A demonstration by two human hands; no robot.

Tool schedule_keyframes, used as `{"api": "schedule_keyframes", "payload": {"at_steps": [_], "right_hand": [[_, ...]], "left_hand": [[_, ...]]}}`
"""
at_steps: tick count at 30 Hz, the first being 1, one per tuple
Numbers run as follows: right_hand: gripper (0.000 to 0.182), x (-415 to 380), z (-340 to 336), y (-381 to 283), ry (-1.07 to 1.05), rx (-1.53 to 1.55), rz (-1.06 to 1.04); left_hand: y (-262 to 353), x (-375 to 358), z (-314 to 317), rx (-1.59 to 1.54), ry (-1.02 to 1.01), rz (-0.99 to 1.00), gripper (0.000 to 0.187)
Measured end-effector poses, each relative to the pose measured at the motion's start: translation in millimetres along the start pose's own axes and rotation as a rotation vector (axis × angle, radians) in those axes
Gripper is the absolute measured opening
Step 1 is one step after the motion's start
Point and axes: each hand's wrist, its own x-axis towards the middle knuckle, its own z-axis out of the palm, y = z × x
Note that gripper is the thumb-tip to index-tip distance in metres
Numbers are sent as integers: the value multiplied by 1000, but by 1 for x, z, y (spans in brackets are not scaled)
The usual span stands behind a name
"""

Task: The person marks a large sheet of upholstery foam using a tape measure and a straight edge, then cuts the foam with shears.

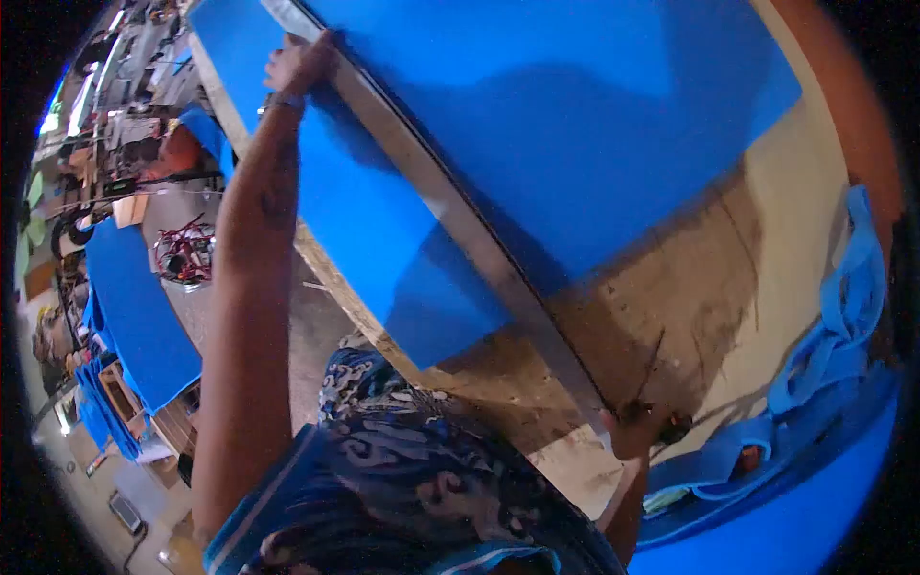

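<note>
A long metal straightedge lies diagonally across a blue sheet on a wooden table. Near its upper end, my left hand is closed on the bar, its fingers bent over the edge. My right hand is at the bar's lower end, past the sheet's edge, over bare wood. Its fingers are closed around something small and dark that I cannot make out. A thin dark pointed shape rises beside these fingers; whether it is a blade or a shadow is unclear.
Curled blue strips lie along the table's right side, above more blue material. On the left, below the table, are a blue piece, a tangle of red wires and cluttered shelves. My patterned clothing touches the near table edge.
</note>
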Motion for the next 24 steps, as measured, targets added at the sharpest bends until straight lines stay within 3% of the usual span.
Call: {"api": "schedule_keyframes", "payload": {"at_steps": [3, 6, 8, 11, 17, 20, 24], "right_hand": [[55, -5, -1, 6, -50, 273, 168], [48, 4, -10, -14, -41, 285, 112], [42, 1, -11, -19, -62, 439, 237], [36, 0, -2, -2, -34, 409, 192], [35, 1, -1, -1, -23, 397, 162], [39, 4, -16, -21, -143, 393, 310], [42, 3, -2, -12, -9, 263, 220]], "left_hand": [[18, -17, -16, -32, -24, -31, 93], [7, 0, -6, -4, -1, -4, 93], [26, -28, -30, -43, -33, -61, 92], [32, -34, -32, -57, 39, -82, 83], [34, -31, -31, -14, 21, -107, 85], [27, -32, -31, -103, -19, -70, 89], [34, -35, -38, -60, -35, -85, 93]]}}
